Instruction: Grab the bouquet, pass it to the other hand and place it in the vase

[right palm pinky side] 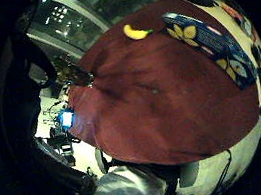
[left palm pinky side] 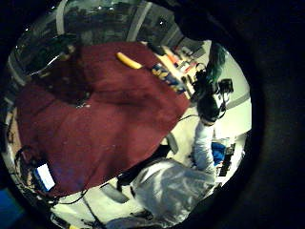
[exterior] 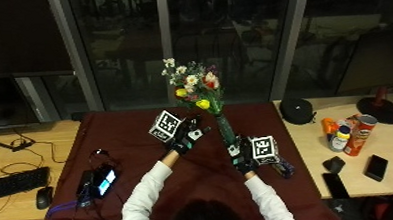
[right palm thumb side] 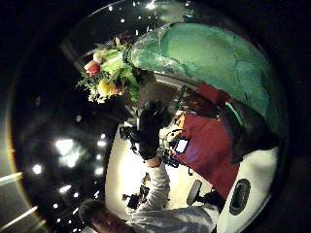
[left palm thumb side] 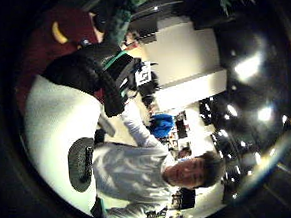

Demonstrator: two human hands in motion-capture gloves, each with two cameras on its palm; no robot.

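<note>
Bouquet: mixed flowers (white, yellow, pink-red) with a green wrapped stem point(exterior: 197, 90), upright, raised over the middle of the tabletop, heads towards the far window. Wrap also shows close in the right thumb side palm view point(right palm thumb side: 204, 58).
Right hand: black-gloved hand point(exterior: 242, 155), fingers curled round the lower end of the green stem, just right of centre.
Left hand: black-gloved hand point(exterior: 187, 133), just left of the stem, fingers spread and mostly straight, gripping nothing. Cannot tell whether it touches the wrap. Right thumb side palm view shows it held up with fingers extended point(right palm thumb side: 149, 128).
Tabletop: covered by a dark red cloth point(exterior: 131, 143); bare light wood at the left and right ends.
Vase: cannot pick one out in any view.
On cloth, right: blue cloth with yellow flower print point(right palm pinky side: 212, 45), partly seen by the right wrist in the outside view; a yellow banana point(right palm pinky side: 135, 32) shows in the palm views.
On cloth, near left: small device with a lit screen point(exterior: 105, 180), cables around it.
Right end: orange-red crisp tube point(exterior: 362, 135), black phone point(exterior: 375, 167), black round pouch point(exterior: 296, 109).
Left end: black keyboard point(exterior: 13, 183), black mouse point(exterior: 43, 197).
</note>
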